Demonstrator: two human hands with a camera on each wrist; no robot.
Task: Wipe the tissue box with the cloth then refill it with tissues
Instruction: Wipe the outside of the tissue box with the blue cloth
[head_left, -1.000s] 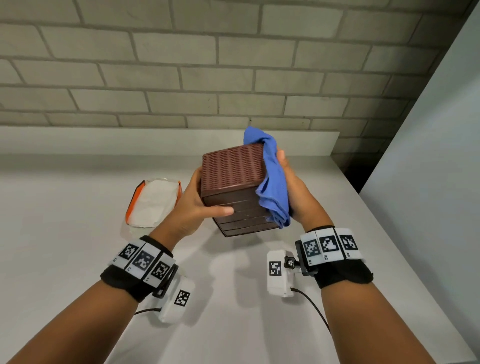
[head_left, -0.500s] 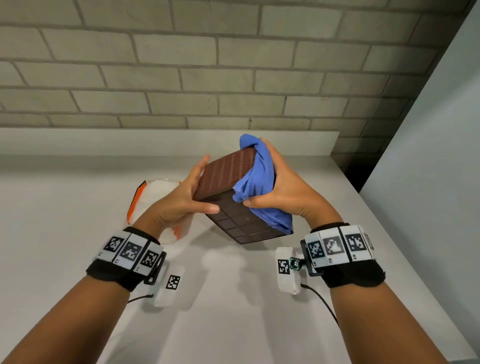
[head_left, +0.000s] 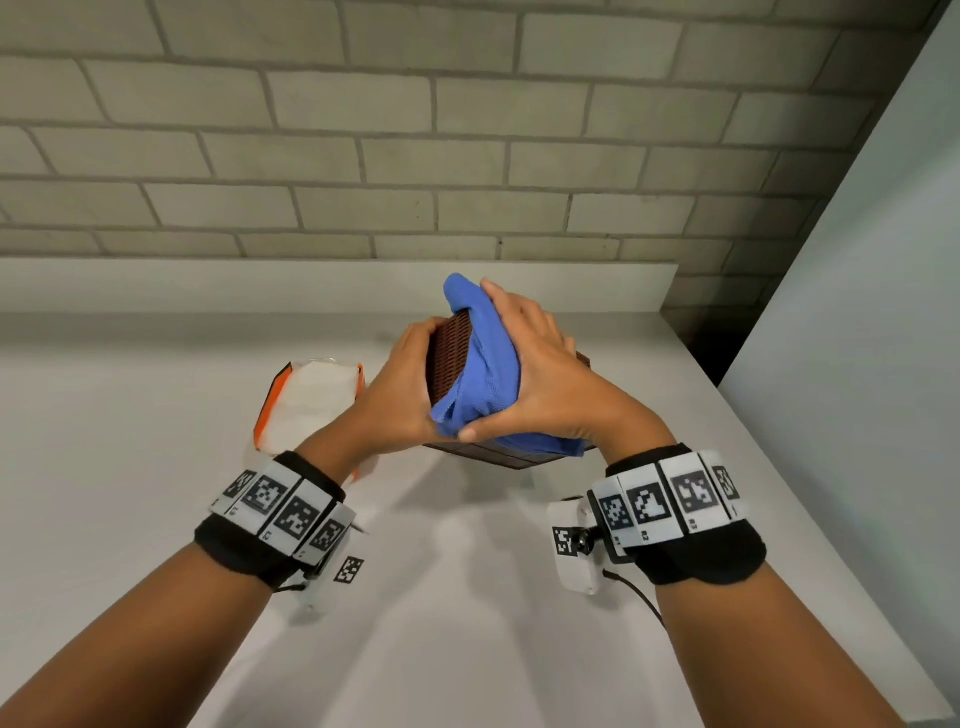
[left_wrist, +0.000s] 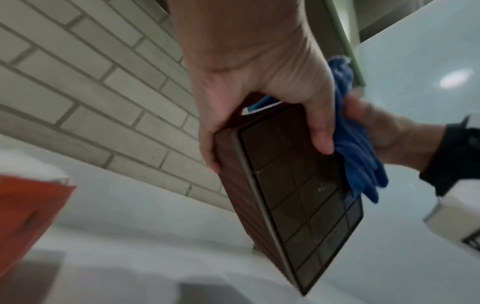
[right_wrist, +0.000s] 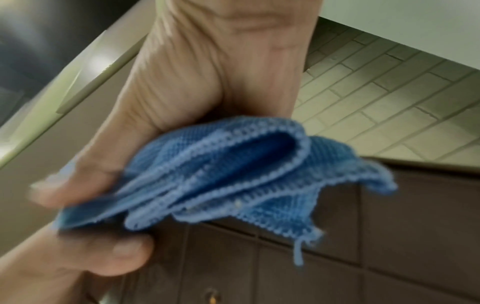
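Observation:
A brown woven tissue box (head_left: 451, 358) is held tilted above the white counter, its gridded underside (left_wrist: 301, 189) turned toward me. My left hand (head_left: 402, 387) grips its left side, thumb across the underside and fingers round the back. My right hand (head_left: 530, 374) presses a bunched blue cloth (head_left: 483, 374) over the box's top and right side, with the thumb pinching the cloth's lower edge. In the right wrist view the cloth (right_wrist: 228, 174) lies folded against the dark box (right_wrist: 389, 236). A pack of white tissues (head_left: 306, 400) in orange-edged wrapping lies on the counter, left of the box.
The white counter (head_left: 156, 467) runs to a brick wall (head_left: 363, 156) at the back behind a low white ledge. A pale panel (head_left: 857, 364) stands along the counter's right edge, with a dark gap at the far right corner.
The box has tipped further over and risen slightly. My right hand has slid the cloth from the right side across the top toward the left, and my left hand has shifted up its side.

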